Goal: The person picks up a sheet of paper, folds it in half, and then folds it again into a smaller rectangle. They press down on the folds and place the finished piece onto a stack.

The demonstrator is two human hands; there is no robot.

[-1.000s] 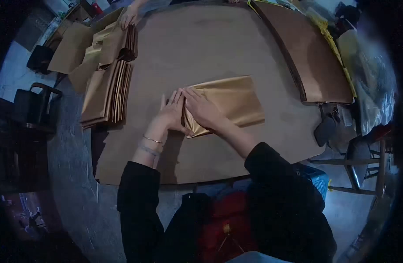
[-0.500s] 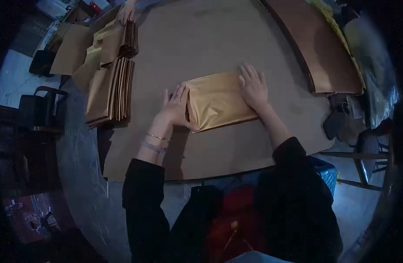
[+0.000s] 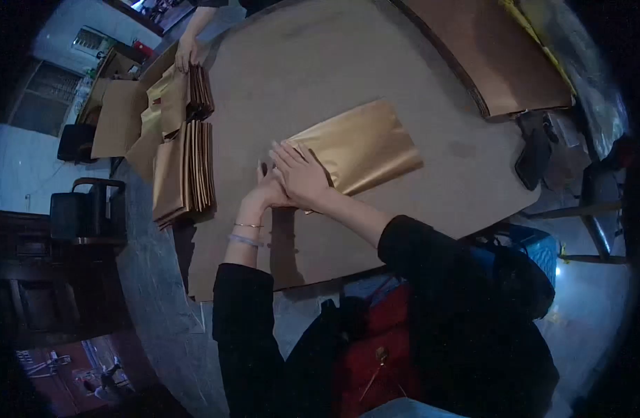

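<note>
A folded gold sheet (image 3: 368,143), smooth and shiny, lies flat on the brown cardboard table cover (image 3: 320,76). My right hand (image 3: 301,173) is pressed flat over its left end, fingers stretched and pointing up-left. Beside that same end is my left hand (image 3: 267,191), partly covered by my right hand; one of its fingers sticks up, and the rest are largely hidden. Both hands touch each other there. The sheet's far right end is untouched, and its left edge is hidden beneath my hands.
Upright folded gold pieces form a stack (image 3: 184,171) at the table's left. Behind it, another person's hand (image 3: 186,52) touches a second bundle (image 3: 200,90). A thick pile of brown sheets (image 3: 501,63) lies at the back right. A black chair (image 3: 90,209) stands left.
My right hand has moved left from the sheet's right end onto its left end, beside my left hand. The view has shifted, and the other person's hand and arm show more.
</note>
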